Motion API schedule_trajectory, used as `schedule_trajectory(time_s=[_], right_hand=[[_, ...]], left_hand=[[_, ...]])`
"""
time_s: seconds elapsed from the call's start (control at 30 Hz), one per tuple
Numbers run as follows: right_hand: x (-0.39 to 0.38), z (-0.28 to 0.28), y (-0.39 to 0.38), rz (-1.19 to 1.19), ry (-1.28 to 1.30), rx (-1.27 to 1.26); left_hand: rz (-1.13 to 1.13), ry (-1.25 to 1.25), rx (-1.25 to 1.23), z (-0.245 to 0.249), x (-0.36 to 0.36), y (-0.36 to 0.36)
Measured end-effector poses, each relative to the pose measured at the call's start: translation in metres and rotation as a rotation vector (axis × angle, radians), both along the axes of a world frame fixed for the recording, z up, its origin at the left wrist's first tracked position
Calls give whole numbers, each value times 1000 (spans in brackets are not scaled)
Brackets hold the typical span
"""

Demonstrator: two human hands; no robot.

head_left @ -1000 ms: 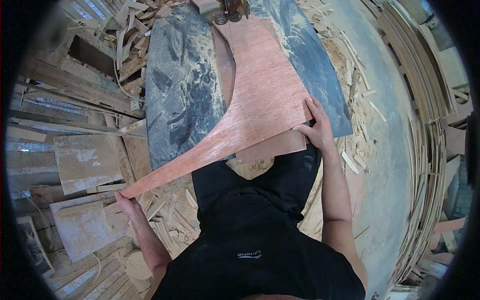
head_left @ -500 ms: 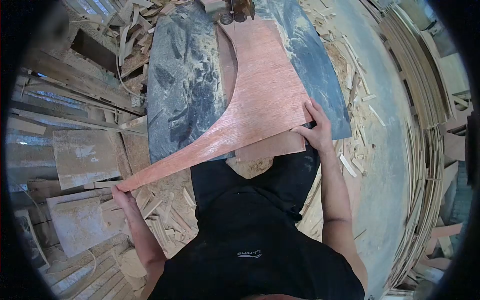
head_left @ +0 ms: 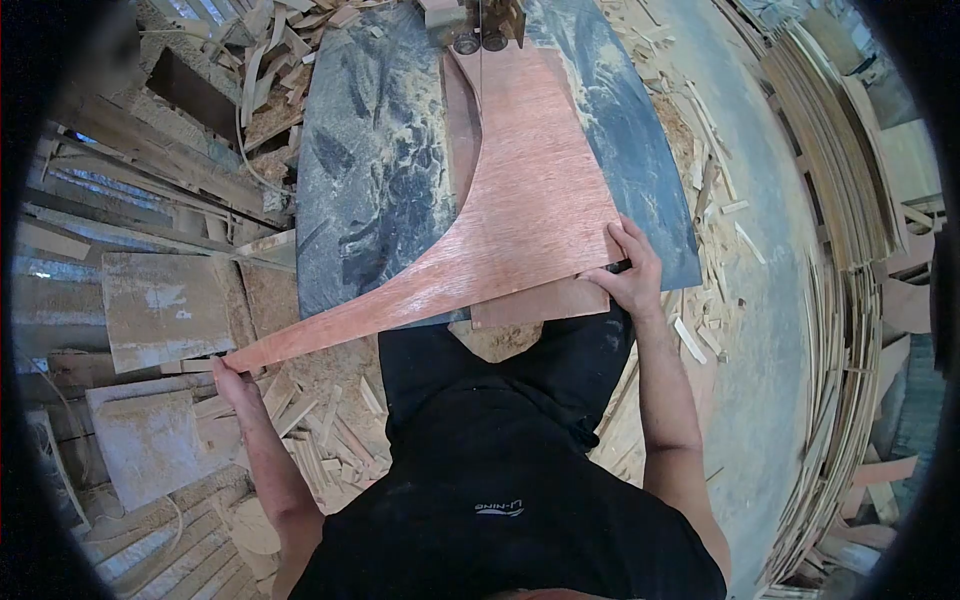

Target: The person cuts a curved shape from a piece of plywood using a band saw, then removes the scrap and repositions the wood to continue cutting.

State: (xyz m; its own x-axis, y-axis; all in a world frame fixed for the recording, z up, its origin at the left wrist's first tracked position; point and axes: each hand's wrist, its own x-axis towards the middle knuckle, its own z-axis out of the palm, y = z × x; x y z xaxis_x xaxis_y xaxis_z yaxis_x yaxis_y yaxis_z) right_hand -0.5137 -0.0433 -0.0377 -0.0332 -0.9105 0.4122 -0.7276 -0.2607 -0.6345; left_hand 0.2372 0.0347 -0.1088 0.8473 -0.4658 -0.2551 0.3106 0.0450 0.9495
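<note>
A large reddish plywood panel (head_left: 530,170) with a curved left edge lies on the dark saw table (head_left: 375,150), its narrow tail reaching out to the lower left. My left hand (head_left: 238,384) pinches the tip of that tail beyond the table. At the panel's right corner, my right hand (head_left: 636,272) grips the near edge, thumb and fingers apart across it. A small dark object shows by the right palm; I cannot make out what it is. Another plywood piece (head_left: 540,304) lies beneath the panel. The thin saw blade (head_left: 481,85) stands at the far end, by the curved edge.
Above the panel's far end hang the saw's guide rollers (head_left: 480,43). Sawdust coats the table. Wood offcuts (head_left: 335,425) litter the floor. Stacked sheets (head_left: 835,150) stand along the right, and dusty boards (head_left: 165,310) lie at left.
The panel has turned slightly clockwise relative to the saw: its tail tip has gone left and away with my left hand, while its right corner has come a little nearer. Both hands keep their hold.
</note>
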Motion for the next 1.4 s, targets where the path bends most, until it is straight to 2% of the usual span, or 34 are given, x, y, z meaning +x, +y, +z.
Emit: schedule_trajectory(time_s=[0.47,0.63,0.73,1.17,1.4], right_hand=[[0,4,-6,-2,-60,91],[-2,2,-8,4,-89,98],[-2,2,-9,8,-97,95],[-3,4,-15,17,-101,95],[-2,10,-16,16,-126,130]], left_hand=[[74,-13,8,-1,-9,-3],[95,-16,29,17,-33,-5],[-7,-5,-23,8,-21,0],[50,-2,-29,-2,-16,5],[73,-6,-6,15,-41,4]])
